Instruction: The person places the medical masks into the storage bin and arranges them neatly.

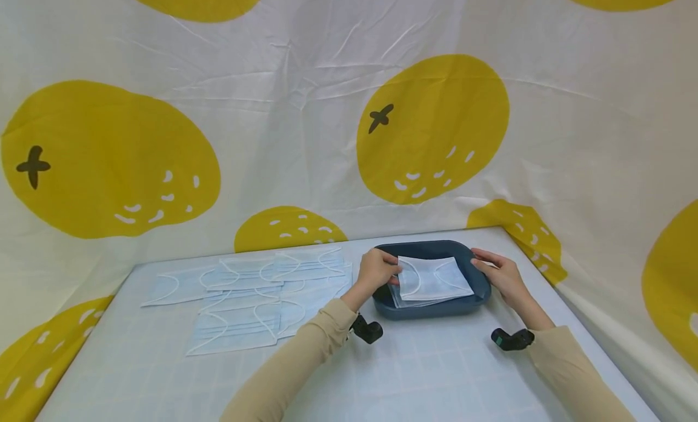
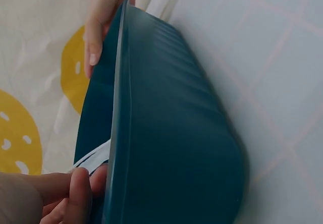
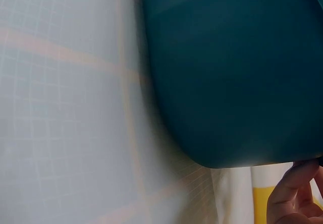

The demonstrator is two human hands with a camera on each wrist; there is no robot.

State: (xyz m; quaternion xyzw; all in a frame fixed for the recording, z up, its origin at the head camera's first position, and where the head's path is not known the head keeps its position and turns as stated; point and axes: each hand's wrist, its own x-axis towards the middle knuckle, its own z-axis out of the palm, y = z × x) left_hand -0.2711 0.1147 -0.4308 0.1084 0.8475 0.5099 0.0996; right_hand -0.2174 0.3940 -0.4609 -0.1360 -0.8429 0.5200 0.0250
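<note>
"Masks (image 1: pixel 436 284) first: where are they, and what has hold of them?"

"I see a pile of them inside the tub (image 1: pixel 431 313), near the far right corner of the table (image 1: pixel 436 373). Some loose masks (image 1: pixel 237 334) overlap toward its far left corner. On my feed, the left hand (image 1: pixel 376 270) pinches the pile's left edge between thumb and bent fingers. The right hand (image 1: pixel 504 279) curls at the tub's right end, thumb and fingers gripping the rim."

"How many masks are in that left pinch?"

"I can't tell. If it's several, I'd expect a sideways pull to skew the whole pile."

"What else worries you?"

"Ear loops, mostly. A fingertip snagged in one could drag the top mask crooked when the hand leaves. If the right grip slackens, a tug on the pile might shift the tub too. And the left sleeve (image 1: pixel 294 370) runs close beside the loose masks; dipping lower, it could sweep them toward the table's near edge."
</note>
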